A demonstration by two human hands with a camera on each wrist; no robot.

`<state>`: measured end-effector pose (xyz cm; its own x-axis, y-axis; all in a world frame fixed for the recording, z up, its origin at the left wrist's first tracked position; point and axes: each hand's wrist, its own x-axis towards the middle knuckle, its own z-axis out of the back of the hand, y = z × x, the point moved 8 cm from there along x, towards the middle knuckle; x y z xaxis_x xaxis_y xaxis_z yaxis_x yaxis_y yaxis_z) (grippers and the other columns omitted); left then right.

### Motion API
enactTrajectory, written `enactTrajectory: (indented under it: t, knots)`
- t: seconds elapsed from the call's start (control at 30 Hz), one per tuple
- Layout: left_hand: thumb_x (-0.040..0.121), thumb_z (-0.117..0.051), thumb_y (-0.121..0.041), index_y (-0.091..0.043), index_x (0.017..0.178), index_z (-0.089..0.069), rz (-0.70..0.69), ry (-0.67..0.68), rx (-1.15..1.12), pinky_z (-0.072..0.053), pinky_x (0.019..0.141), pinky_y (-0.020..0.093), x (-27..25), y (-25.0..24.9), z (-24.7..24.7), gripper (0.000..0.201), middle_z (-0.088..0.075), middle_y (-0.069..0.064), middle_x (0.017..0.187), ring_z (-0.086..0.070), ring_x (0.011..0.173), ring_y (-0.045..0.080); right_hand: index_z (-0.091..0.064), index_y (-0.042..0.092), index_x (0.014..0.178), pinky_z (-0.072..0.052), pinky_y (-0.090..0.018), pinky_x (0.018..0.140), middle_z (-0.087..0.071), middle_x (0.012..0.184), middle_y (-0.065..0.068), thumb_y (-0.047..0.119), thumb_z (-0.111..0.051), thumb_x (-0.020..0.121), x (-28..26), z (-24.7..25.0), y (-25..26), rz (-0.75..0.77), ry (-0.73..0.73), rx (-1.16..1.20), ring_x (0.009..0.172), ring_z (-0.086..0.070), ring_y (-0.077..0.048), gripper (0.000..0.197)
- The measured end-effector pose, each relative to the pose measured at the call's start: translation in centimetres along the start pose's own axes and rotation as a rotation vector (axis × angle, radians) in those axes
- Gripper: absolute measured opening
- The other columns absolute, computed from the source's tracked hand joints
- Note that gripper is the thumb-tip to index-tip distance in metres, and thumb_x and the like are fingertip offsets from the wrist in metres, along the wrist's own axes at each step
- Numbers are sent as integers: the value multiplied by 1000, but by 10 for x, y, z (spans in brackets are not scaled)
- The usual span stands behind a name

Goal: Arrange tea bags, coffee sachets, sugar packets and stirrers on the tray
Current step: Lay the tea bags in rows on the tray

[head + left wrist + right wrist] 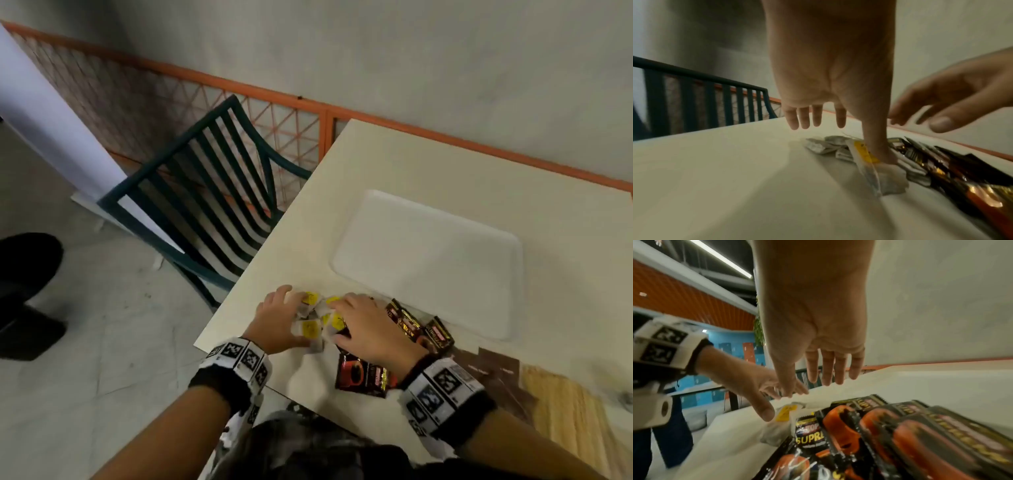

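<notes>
1. Nearest on the table: wooden stirrers at the right edge, long axis running near to far, roughly. Brown sugar packets just left of them, too blurry for orientation.
2. One coffee sachet lying flat beside the right wrist, long side left to right.
3. Left hand with fingers spread and straight, thumb pressing down on a tea bag; nothing gripped.
4. Right hand also flat and relaxed, palm down, hovering over the pile, holding nothing. Both hands close together, not touching.
5. Tea bags in a loose jumble between the hands, yellow tags facing every which way, no common direction.
6. More coffee sachets fanned in an overlapping row to the right, long sides pointing toward the tray.
7. Tray farther back, white, long axis slanting left-far to right-near, just past the sachets.
8. Dark green chair off the table's left side.
</notes>
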<state>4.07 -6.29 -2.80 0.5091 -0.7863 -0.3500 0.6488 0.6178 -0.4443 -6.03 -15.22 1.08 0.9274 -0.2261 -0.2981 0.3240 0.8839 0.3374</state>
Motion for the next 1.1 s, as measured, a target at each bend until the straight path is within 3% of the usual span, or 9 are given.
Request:
enactTrajectory:
  t: [0.13,0.33,0.47,0.57,0.67,0.77,0.87,1.0,1.1]
  knots:
    - [65,-75,-53,-27,145,-21,-20,94,68,-22,108,39,9,2,-12,100,-18,7,150,-23,135,29,-32,16,138,-20,-42,109,-38,136,-6,35,-53,85,27,-12,6,-55,37,-92,130,-30,-26,60]
    - [66,-75,-49,-24,140,-34,-85,107,57,-36,100,39,18,-3,-14,88,-35,8,132,-38,119,30,-26,16,140,-8,-55,113,-37,138,-7,53,-64,75,35,-36,-9,-82,163,-183,132,-32,-26,84]
    - [70,-77,-37,-16,131,-46,-92,104,-180,-40,96,28,21,-10,-18,71,-42,8,118,-50,107,26,-43,17,129,-8,-50,112,-47,125,-5,42,-56,83,37,-30,-9,-64,83,-210,120,-44,-24,53]
    - [76,-74,-32,-12,122,-52,-126,66,-239,-37,85,15,20,-15,-14,54,-45,2,103,-47,95,15,-54,16,111,-9,-47,112,-56,112,-2,31,-45,89,38,-21,-8,-52,39,-182,109,-51,-22,28]
    - [80,-69,-36,-13,110,-59,-163,16,-297,-35,70,9,21,-19,-5,39,-59,4,95,-46,85,13,-55,15,105,-9,-43,113,-60,104,-1,26,-43,91,38,-12,-12,-26,-38,-101,104,-53,-21,22]
    - [80,-69,-36,-18,98,-63,-151,2,-429,-37,66,7,21,-15,2,27,-65,-3,88,-55,79,7,-58,18,108,-7,-38,114,-64,101,0,29,-46,91,36,-3,-20,-21,-96,53,102,-54,-17,24]
    - [83,-68,-21,-18,93,-63,-48,11,-641,-40,61,7,20,-7,7,12,-62,-7,79,-54,68,-1,-61,15,111,-26,-34,107,-66,104,-2,30,-53,91,32,12,-26,-32,-171,302,99,-56,-17,27]
    - [88,-61,-12,-2,102,-58,62,26,-924,-48,62,13,20,-1,10,18,-60,4,87,-55,75,12,-58,11,113,-45,-27,83,-62,106,0,29,-58,90,22,36,-41,-156,-305,621,98,-57,-15,29]
    - [90,-56,-10,-7,91,-55,102,1,-1100,-48,60,16,17,-1,15,4,-57,4,80,-53,72,14,-53,17,118,-52,-29,87,-63,107,3,27,-58,90,21,42,-53,-231,-357,950,100,-61,-14,30]
